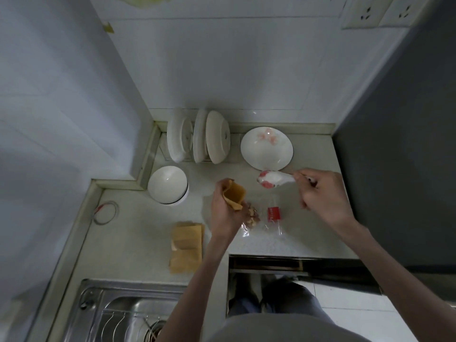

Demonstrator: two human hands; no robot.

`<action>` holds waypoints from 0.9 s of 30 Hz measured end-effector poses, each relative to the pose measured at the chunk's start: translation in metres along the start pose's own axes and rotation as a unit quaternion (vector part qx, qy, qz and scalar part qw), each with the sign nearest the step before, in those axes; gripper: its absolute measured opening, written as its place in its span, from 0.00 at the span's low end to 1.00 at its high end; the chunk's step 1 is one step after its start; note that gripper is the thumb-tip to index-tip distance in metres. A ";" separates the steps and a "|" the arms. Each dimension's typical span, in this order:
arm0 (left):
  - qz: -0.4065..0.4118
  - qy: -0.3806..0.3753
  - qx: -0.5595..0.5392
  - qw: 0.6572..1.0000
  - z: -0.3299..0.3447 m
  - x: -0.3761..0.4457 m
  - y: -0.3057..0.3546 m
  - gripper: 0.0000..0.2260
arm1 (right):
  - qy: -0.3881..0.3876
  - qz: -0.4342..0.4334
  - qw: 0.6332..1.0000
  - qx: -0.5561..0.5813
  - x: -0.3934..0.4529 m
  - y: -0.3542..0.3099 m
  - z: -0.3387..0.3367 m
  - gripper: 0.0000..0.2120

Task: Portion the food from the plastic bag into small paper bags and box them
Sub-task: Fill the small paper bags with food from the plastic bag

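Speckled countertop (pixel 138 233): left hand (pixel 223 213) grips creased paper bag (pixel 234 196).

Your pale speckled table (pixel 138 233) carries a white bowl (pixel 168 185) near the corner, a plate (pixel 267 148) further right by the wall, and a rack of upright dishes (pixel 198 138) between them at the back. A stack of brown paper bags (pixel 186 246) lies near the sink, a clear plastic bag (pixel 261 218) with food just beside it, and a wire ring (pixel 106 212) at the left edge.
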State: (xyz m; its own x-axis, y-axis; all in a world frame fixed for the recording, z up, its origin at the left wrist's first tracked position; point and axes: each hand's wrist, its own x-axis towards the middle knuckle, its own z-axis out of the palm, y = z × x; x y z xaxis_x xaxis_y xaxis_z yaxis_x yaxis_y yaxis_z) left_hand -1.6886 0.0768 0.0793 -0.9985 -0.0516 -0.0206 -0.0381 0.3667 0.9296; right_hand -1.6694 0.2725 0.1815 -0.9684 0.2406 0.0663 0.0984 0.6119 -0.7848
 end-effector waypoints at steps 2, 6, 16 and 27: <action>-0.006 0.005 -0.007 1.000 -0.005 0.004 0.004 0.29 | -0.005 0.041 0.999 0.003 -0.001 0.021 0.004 0.12; -0.054 -0.018 -0.013 0.998 -0.004 0.005 0.004 0.25 | -0.027 0.130 0.991 -0.018 -0.012 0.066 0.014 0.12; -0.172 -0.068 0.058 0.981 0.001 0.010 -0.063 0.26 | -0.052 0.178 0.979 -0.087 -0.018 0.135 0.026 0.14; -0.221 -0.096 0.151 0.959 0.007 0.016 -0.108 0.23 | -0.127 0.192 0.966 -0.113 0.006 0.162 0.072 0.14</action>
State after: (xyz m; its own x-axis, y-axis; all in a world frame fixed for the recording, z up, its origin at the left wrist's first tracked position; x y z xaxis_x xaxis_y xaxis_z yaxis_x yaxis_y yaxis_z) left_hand -1.7008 0.0423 -0.0239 -0.8699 -0.1035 -0.4823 -0.4406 0.6028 0.6653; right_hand -1.6754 0.3189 0.0103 -0.8725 0.3075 -0.3798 0.4818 0.6706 -0.5640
